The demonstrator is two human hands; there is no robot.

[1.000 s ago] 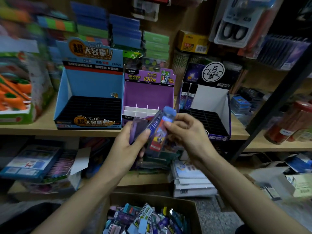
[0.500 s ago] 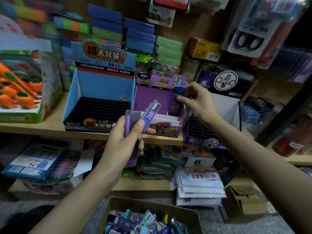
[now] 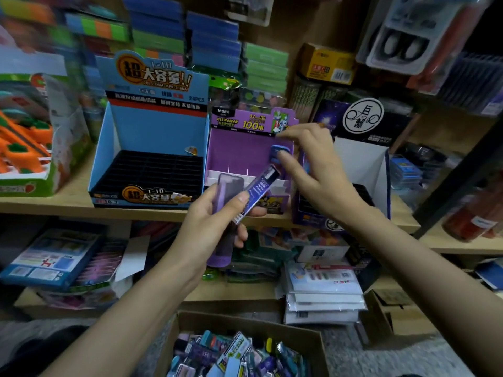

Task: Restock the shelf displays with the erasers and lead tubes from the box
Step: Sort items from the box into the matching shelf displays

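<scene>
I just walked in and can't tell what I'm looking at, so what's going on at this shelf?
A person is restocking shelf displays. Their right hand is at a blue-capped tube standing in the back right corner of the purple display box, thumb against it; whether it grips the tube is unclear. Their left hand holds a purple tube and a dark blue tube in front of that display. The cardboard box below holds many more mixed items.

— What do we read on the blue display box (image 3: pixel 152 131)?
— "1=10", "2B/0.7MM MPR-2086A" and "24PCS".
— And on the purple display box (image 3: pixel 239 151)?
— We make out "M&G", "ULTRAMAN HEROES", "0.7mm HB" and "100".
</scene>
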